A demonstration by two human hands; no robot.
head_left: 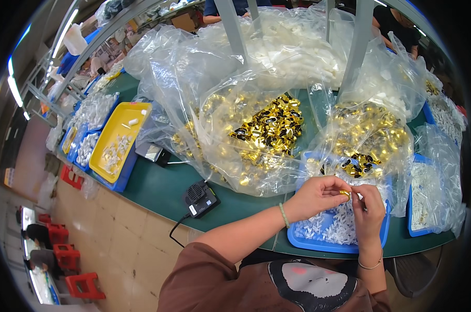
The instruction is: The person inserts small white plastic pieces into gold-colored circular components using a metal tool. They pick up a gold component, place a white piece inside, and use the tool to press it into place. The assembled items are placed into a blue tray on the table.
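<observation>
My left hand [319, 198] pinches a small shiny gold cap-like piece [344, 193] between thumb and fingertips. Close beside it, my right hand [369, 208] is closed in a pinch near the gold piece; what lies between its fingertips is too small to make out. Both hands are above a blue tray [319, 245] with many small white plastic pieces [340, 228] in it. Just past the hands, an open clear bag [373, 132] of gold pieces with black parts rests over the tray's far side. A larger clear bag [220, 130] of similar gold pieces [274, 125] lies to its left.
A green table [157, 190] carries a black power adapter [200, 199] with a cable. A yellow tray [97, 158] of white pieces stands left, another blue tray [413, 229] right. Grey metal posts [356, 47] rise at the back before large bags of white parts [293, 52]. Other people sit beyond.
</observation>
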